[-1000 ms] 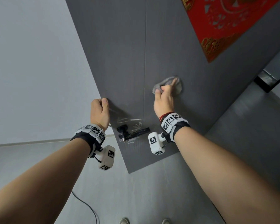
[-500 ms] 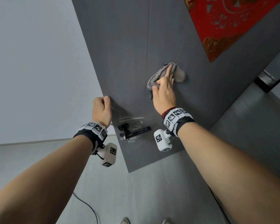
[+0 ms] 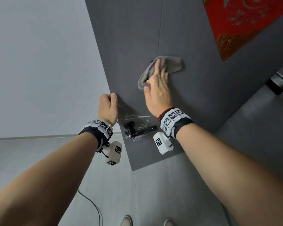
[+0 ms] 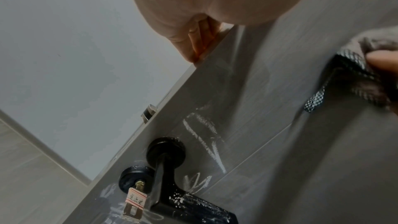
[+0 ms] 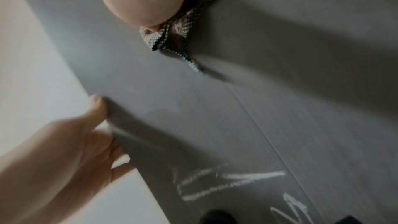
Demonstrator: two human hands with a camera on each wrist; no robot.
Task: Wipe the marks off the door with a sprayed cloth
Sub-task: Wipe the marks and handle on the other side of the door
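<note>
The dark grey door (image 3: 194, 79) fills the upper middle of the head view. My right hand (image 3: 158, 88) presses a crumpled grey cloth (image 3: 173, 64) flat against it with straight fingers, well above the white scribbled marks (image 3: 137, 117). These marks sit just over the black lever handle (image 3: 140, 130). My left hand (image 3: 107, 105) grips the door's left edge, fingers curled behind it and thumb on the face. The left wrist view shows the marks (image 4: 204, 135), the handle (image 4: 172, 176) and the cloth (image 4: 355, 81). In the right wrist view the cloth (image 5: 172, 35) is bunched under my palm, far from the marks (image 5: 232, 181).
A red paper decoration (image 3: 245, 22) hangs on the door at upper right. A pale wall (image 3: 39, 62) stands to the left. A tagged key (image 4: 134, 200) hangs in the lock below the handle. A thin cable (image 3: 91, 204) lies on the grey floor near my shoes (image 3: 126, 221).
My right hand has slid the cloth upward on the door and its fingers have flattened out. The left hand has stayed on the door edge.
</note>
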